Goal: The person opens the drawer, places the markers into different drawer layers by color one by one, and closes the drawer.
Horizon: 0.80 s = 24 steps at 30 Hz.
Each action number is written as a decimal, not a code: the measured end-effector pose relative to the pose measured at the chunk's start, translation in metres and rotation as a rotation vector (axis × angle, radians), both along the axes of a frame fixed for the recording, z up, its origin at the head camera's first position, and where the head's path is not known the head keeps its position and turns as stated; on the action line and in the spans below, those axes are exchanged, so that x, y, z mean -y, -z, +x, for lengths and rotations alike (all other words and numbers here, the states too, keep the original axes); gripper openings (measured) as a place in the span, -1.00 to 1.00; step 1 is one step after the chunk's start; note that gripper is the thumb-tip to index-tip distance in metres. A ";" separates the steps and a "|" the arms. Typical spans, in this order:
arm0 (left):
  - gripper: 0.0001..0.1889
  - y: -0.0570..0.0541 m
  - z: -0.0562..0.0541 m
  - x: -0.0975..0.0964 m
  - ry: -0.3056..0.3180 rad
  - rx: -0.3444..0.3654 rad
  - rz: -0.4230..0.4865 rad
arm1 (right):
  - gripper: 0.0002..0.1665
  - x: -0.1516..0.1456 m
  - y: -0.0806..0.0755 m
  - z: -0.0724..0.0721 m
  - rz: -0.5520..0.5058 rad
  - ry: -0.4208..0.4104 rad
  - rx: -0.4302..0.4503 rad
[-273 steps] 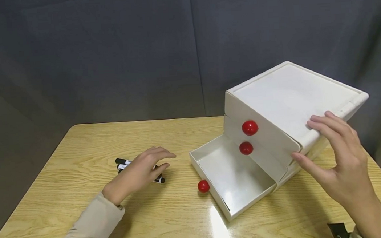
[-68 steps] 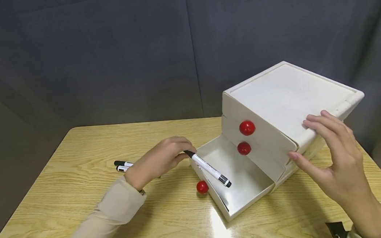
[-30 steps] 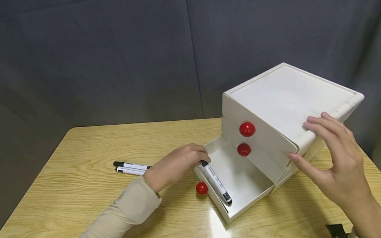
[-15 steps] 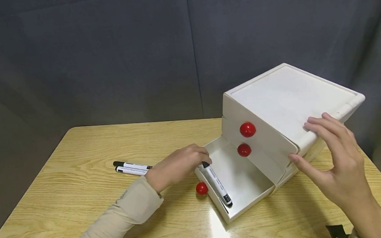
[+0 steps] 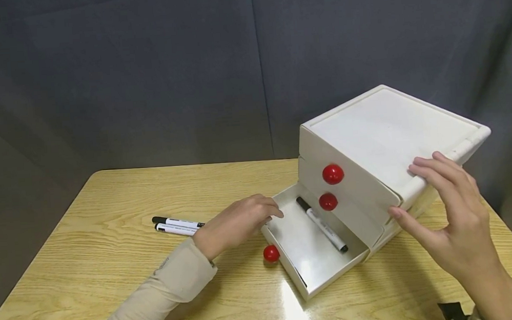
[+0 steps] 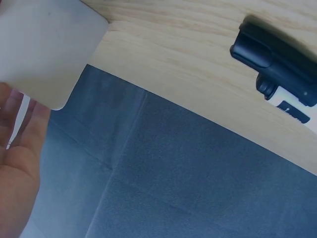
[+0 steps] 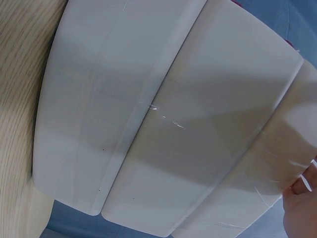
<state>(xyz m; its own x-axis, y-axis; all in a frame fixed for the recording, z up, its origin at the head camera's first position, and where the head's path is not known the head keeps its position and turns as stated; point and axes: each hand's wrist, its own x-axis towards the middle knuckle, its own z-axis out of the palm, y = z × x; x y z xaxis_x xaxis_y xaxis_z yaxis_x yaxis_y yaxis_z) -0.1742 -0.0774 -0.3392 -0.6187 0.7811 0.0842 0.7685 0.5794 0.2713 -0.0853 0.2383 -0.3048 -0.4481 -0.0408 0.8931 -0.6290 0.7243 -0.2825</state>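
Note:
A white drawer cabinet (image 5: 395, 141) with red ball knobs stands at the right, its bottom drawer (image 5: 300, 240) pulled out. Inside that drawer lies a black-capped white marker (image 5: 323, 225), slanting close to the cabinet's front. My left hand (image 5: 238, 224) hangs over the drawer's outer corner with relaxed fingers and nothing in them; the left wrist view shows it beside the drawer's front panel (image 6: 44, 54). My right hand (image 5: 462, 221) rests on the cabinet's upper edge, fingers on top and thumb by the front corner. In the right wrist view, it touches the cabinet's side (image 7: 188, 124).
Two more markers (image 5: 176, 226) lie side by side on the wooden table (image 5: 91, 268), partly behind the left wrist. A dark curtain (image 5: 180, 76) hangs behind the table. The drawer's red knob (image 5: 271, 253) juts out toward the left forearm.
The left hand brought a marker from the table over the drawer and has let go of it. The marker now lies farther in, toward the cabinet. The right hand has stayed put.

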 end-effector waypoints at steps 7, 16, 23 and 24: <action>-0.75 0.001 0.001 0.005 0.006 -0.016 0.040 | -0.07 0.001 0.000 -0.001 -0.004 -0.006 -0.008; -0.74 0.004 0.001 0.017 -0.008 -0.037 0.097 | -0.08 0.003 -0.001 -0.002 -0.012 -0.014 -0.029; -0.72 0.005 0.001 0.025 -0.033 -0.036 0.126 | -0.09 0.003 -0.002 -0.002 -0.015 -0.016 -0.031; -0.72 0.005 0.001 0.026 -0.038 -0.034 0.125 | -0.09 0.003 -0.002 -0.002 -0.015 -0.017 -0.031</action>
<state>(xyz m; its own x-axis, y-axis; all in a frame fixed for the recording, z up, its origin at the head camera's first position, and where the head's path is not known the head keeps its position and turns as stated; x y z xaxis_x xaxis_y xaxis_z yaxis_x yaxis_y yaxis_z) -0.1730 -0.1033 -0.3445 -0.6430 0.7389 0.2012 0.7564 0.5718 0.3176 -0.0869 0.2352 -0.3026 -0.4192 -0.0349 0.9072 -0.6502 0.7090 -0.2731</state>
